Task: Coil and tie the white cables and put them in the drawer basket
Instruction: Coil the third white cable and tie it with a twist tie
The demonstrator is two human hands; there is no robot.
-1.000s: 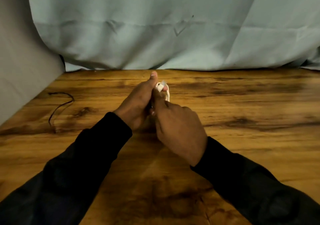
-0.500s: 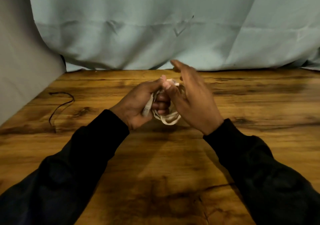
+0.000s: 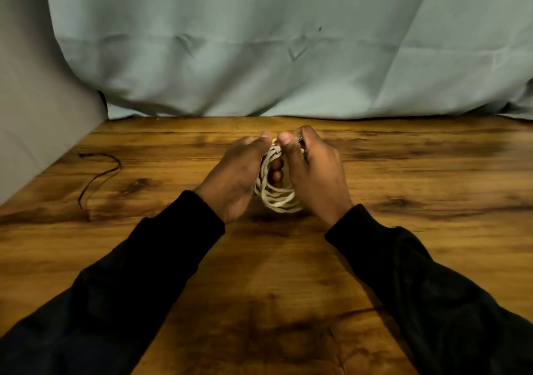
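1. Centrally, a coiled bundle of thin white cable hangs between the two hands just above the brown wood-grain bench, toward twelve o'clock from the person.
2. My judgement: the cable is light, limp and springy, so loose loops will try to fan open; the safest hold is at the top of the coil, where the strands gather, with the tail wrapped there.
3. At the ten o'clock side of the coil, the left hand curls round the bundle, thumb on top, fingertips showing through the loop.
4. At the two o'clock side, the right hand pinches the top of the coil between thumb and fingers, closed narrow on the cable; a small dark-tipped end seems to sit there, too blurred to identify.
5. Both thumbs nearly meet at the coil's twelve o'clock point.
6. Far off at nine o'clock lies a thin black cord, untouched.
7. No drawer basket is in view, so stowing is likely still ahead.
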